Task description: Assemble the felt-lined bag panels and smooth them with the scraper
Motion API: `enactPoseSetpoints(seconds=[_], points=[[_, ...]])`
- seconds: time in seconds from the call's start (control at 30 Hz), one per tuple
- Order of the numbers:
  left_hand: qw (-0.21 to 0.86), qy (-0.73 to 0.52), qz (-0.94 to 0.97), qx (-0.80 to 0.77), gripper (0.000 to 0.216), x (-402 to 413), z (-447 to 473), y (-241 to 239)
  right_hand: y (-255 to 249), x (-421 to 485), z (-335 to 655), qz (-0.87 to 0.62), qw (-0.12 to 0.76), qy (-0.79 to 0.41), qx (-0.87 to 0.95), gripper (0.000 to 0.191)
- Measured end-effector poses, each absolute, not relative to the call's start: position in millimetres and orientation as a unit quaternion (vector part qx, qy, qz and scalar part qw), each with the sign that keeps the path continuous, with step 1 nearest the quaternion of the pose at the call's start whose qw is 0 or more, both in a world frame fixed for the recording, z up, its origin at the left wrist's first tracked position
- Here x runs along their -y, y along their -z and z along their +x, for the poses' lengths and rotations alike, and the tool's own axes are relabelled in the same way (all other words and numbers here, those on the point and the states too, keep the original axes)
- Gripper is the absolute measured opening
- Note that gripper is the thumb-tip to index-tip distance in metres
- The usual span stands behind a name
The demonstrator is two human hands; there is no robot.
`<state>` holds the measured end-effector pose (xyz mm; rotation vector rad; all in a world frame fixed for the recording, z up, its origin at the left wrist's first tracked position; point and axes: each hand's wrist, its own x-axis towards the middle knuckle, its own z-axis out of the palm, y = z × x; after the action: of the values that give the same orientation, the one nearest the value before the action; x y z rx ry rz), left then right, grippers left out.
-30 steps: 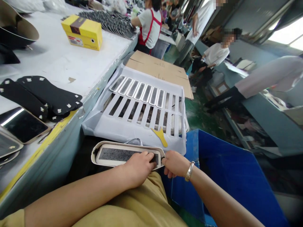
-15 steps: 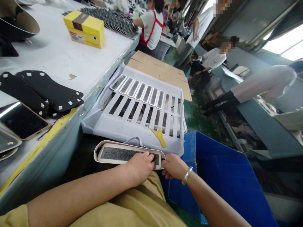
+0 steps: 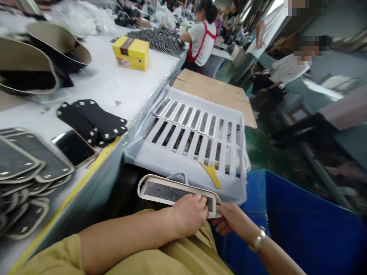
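Note:
In front of my body lies a long cream-edged piece (image 3: 164,192) with rounded ends and a dark grey panel, its thin rim standing up around it. My left hand (image 3: 190,214) is closed over the panel toward the right end, fingers curled onto it. At that right end my right hand (image 3: 233,219) pinches the rim between thumb and fingers; the fingertips are partly hidden. Just beyond the piece is a slotted rack covered in pale grey cloth (image 3: 137,154), holding a row of small cream-edged grey strips (image 3: 187,115). A yellow Y-shaped tool (image 3: 212,175) rests on its near edge.
To the left, a white table (image 3: 130,89) carries a yellow box (image 3: 131,53), black straps (image 3: 100,118), a phone (image 3: 75,148) and stacked grey panels (image 3: 27,158). A blue bin (image 3: 309,221) stands at right, cardboard (image 3: 212,89) behind the rack. Several people work farther off.
My view has turned left, so everything sits farther right and more of the table shows. Both hands stay on the cream-edged piece, with little visible change in their hold.

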<state>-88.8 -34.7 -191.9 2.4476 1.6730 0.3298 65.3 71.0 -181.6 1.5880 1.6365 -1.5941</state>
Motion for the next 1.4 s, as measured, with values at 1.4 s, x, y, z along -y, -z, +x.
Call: enactPoseSetpoints(seconds=[1.4], points=[[0.027,-0.096,0.816,-0.570,0.036,39.5,-80.7,208.0,189.4,-72.3,65.8,0.558,0.110,0.530,-0.629,0.015]])
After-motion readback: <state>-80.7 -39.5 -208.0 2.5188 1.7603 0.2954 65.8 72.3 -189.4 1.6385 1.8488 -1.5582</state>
